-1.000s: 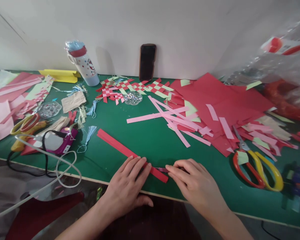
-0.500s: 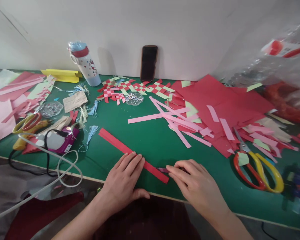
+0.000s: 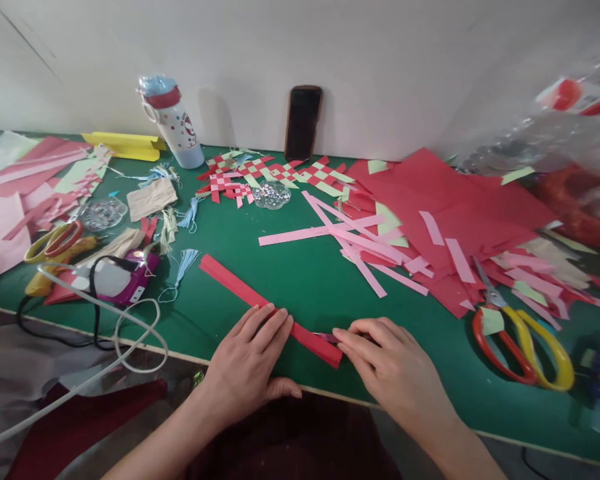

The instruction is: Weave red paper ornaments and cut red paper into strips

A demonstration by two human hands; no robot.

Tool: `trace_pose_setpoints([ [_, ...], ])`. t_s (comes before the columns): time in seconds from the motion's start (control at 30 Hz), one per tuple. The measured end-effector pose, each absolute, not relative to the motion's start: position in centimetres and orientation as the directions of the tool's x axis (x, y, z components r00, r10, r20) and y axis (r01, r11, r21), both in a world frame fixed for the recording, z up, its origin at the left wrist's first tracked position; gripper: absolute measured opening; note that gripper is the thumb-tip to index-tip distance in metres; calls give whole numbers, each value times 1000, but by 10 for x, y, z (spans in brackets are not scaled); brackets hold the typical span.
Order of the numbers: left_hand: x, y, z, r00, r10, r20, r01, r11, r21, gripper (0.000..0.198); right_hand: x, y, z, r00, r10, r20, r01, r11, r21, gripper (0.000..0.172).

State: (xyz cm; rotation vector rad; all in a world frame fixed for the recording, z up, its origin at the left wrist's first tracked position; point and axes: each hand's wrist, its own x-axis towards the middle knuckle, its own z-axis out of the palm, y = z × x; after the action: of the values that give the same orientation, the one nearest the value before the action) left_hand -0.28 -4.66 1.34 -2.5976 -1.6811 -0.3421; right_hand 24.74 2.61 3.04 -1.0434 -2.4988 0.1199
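A folded red paper strip [image 3: 240, 283] lies slantwise on the green table top near its front edge. My left hand [image 3: 247, 350] rests flat across it, fingers stretched out and pressing it down, thumb apart. At the strip's right end, my right hand [image 3: 390, 357] is closed in a pinch around a small craft knife [image 3: 327, 337]. The knife's thin metal blade lies in at the strip's upper edge, and the paper layers there look slightly parted. Most of the knife's handle is hidden by my fingers.
Pink strips [image 3: 295, 235] and red sheets [image 3: 430, 193] lie beyond. Scissors [image 3: 527, 350] sit at the right, a purple glue gun or similar device [image 3: 140, 280] with cables at the left. A bottle [image 3: 177, 127] and phone [image 3: 303, 123] stand by the wall, near woven paper fish [image 3: 325, 172].
The knife has moved slightly left, further into the strip's edge, and the strip's right end has opened and widened a little. My left hand stays on the strip. The view has shifted slightly.
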Motion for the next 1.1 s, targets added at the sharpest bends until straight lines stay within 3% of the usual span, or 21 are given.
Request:
trace_pose_setpoints([
  [0.33,-3,-47,14,394,885,248,902,-424,81,85,248,23,34,-631,695,346,642,718,-271,25],
  [1.1,-4,-47,12,408,881,240,897,-435,72,85,247,26,26,-622,707,337,653,706,-276,20],
])
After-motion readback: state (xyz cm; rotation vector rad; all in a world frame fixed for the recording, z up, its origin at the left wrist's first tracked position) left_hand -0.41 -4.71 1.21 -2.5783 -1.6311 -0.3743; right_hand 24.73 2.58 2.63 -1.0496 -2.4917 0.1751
